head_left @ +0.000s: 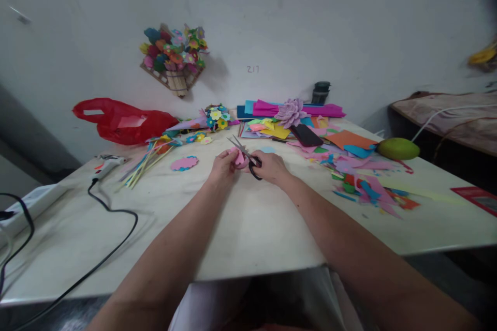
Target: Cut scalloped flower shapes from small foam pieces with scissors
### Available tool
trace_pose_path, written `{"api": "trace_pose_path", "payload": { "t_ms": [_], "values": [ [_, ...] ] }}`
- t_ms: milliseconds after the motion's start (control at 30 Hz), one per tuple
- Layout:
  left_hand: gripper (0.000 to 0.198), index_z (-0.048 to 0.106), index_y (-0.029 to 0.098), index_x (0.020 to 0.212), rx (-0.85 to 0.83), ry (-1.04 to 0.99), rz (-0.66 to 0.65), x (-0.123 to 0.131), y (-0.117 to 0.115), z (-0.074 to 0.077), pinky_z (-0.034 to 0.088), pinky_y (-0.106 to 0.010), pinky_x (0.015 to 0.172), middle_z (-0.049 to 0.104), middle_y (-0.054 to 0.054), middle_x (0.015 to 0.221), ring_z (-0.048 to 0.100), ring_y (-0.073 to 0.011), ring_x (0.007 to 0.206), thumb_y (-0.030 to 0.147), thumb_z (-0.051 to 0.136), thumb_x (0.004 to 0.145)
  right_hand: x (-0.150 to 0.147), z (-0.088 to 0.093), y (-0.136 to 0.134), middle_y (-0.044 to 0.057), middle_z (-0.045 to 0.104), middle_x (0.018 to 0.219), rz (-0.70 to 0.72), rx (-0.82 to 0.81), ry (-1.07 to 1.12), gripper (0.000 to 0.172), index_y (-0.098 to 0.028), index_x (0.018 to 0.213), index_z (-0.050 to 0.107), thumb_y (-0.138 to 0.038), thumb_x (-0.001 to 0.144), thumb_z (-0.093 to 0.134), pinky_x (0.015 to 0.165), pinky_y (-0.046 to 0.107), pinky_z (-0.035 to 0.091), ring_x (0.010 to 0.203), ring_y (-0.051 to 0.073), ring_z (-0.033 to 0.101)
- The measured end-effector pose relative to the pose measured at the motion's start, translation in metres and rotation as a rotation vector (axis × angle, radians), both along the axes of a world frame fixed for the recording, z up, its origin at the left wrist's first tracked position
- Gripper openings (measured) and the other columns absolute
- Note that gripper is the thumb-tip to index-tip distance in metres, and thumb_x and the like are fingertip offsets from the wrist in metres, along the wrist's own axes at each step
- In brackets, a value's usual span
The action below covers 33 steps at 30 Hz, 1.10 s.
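My left hand is closed on a small pink foam piece above the middle of the white table. My right hand grips a pair of scissors by the black handles. The metal blades point up and left, and they meet the pink piece. Both forearms stretch forward from the near edge.
Coloured foam sheets, a purple foam flower and scraps cover the right and far side. A dark phone, a green mango, a red bag, sticks and a glue gun with black cord lie around.
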<state>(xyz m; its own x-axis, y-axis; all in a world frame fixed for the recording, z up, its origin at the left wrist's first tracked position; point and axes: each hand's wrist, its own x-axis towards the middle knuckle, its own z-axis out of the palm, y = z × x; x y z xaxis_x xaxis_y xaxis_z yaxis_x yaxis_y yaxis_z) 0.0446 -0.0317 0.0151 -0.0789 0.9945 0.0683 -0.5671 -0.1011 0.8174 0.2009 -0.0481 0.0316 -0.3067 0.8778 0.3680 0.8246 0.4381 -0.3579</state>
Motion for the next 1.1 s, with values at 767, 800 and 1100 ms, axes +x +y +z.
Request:
{"api": "trace_pose_path", "payload": {
  "t_ms": [767,800,1100],
  "values": [
    [0.009,0.063,0.012,0.069,-0.03,-0.022,0.004,0.0017,-0.0024,0.0032,0.048,-0.021,0.056,0.07,-0.007,0.075,0.063,-0.0126,0.062,0.009,0.071,0.068,-0.003,-0.0016,0.0013,0.003,0.071,0.087,-0.017,0.002,-0.008,0.037,-0.025,0.107,0.063,-0.049,0.078,0.061,0.063,0.026,0.036,0.082,0.02,0.065],
    [0.008,0.064,0.012,0.069,-0.028,-0.02,0.003,0.0018,-0.0026,0.0033,0.049,-0.022,0.057,0.07,-0.007,0.076,0.063,-0.0127,0.063,0.009,0.071,0.068,-0.003,-0.0014,0.0012,0.003,0.071,0.087,-0.017,0.002,-0.005,0.037,-0.025,0.107,0.063,-0.049,0.078,0.061,0.063,0.026,0.036,0.082,0.02,0.065],
    [0.012,0.06,0.012,0.065,-0.038,-0.038,0.016,0.0025,-0.0021,0.0035,0.047,-0.019,0.053,0.068,-0.004,0.068,0.061,-0.0099,0.057,0.008,0.07,0.069,-0.0034,-0.0025,0.002,0.003,0.072,0.089,-0.02,0.006,0.006,0.036,-0.025,0.107,0.063,-0.048,0.079,0.061,0.064,0.026,0.037,0.083,0.02,0.065]
  ]
}}
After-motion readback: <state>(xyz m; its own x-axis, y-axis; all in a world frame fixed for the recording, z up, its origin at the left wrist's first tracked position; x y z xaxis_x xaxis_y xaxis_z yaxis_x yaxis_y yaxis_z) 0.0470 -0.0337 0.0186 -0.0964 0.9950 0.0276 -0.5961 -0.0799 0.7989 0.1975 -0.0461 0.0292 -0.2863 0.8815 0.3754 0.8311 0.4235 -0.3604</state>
